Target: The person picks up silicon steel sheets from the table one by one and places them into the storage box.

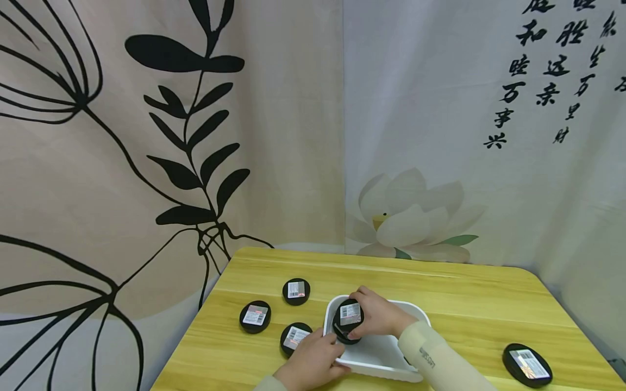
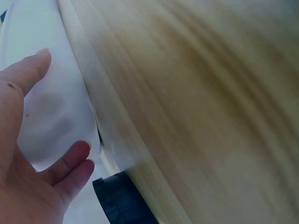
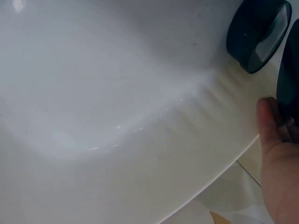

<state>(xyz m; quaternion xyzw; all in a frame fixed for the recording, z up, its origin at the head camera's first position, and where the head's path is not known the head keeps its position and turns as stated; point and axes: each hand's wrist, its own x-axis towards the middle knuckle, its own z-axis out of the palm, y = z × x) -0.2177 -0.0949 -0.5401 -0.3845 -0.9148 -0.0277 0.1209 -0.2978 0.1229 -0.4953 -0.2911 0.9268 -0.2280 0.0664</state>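
Down at the bottom edge, the left hand [image 1: 313, 363] lies against the near left corner of the white tray [image 1: 376, 358], fingers fairly straight and spread along its wall (the left wrist view shows the fingertips [image 2: 80, 150] on the white plastic, gripping nothing). Just beyond it, the right hand [image 1: 376, 315] pinches a round black case [image 1: 348, 320] over the tray's left rim. That case is tipped up on edge, its labelled face turned toward the camera and slightly upward; it is a disc, so it has no real long axis, though the label's longer side runs roughly left to right. From the right wrist, only a dark edge shows beside the fingers [image 3: 271, 126].

Three more black cases lie flat on the yellow wooden table [image 1: 479, 304] left of the tray, labels up: one at the far side [image 1: 295, 291], one furthest left [image 1: 255, 316], one just beside the left hand [image 1: 295, 338]. Another [image 1: 527, 364] lies well apart, near the table's right front edge. Printed curtains hang behind.
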